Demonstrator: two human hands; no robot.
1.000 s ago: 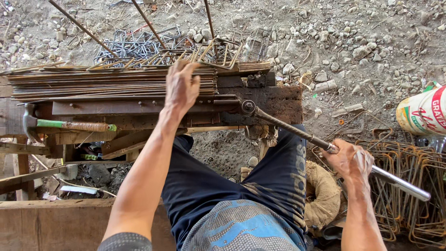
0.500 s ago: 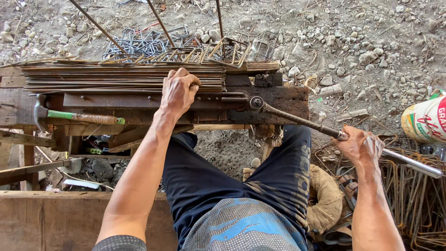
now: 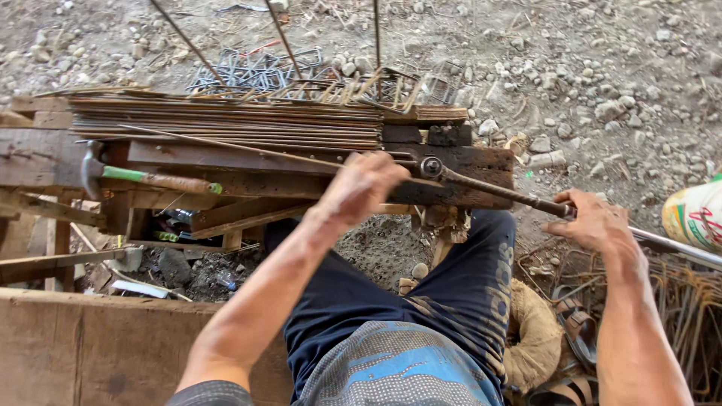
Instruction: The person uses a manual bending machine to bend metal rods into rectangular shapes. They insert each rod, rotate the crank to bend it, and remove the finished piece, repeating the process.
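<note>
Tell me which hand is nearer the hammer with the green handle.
Left. The left hand grips a thin rod on the wooden bench, just right of the hammer, not touching it. The right hand holds the long bending lever, far off to the hammer's right.

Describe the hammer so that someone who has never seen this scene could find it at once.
Start at the rough wooden workbench stacked with thin rusty steel rods. On its left front lies the hammer with a green and brown handle, well left of the left hand. It alone shows green among rusty metal.

Bare forearms, grey patterned short sleeves, dark navy trousers (image 3: 421, 301), blue-grey shirt (image 3: 398, 368).
</note>
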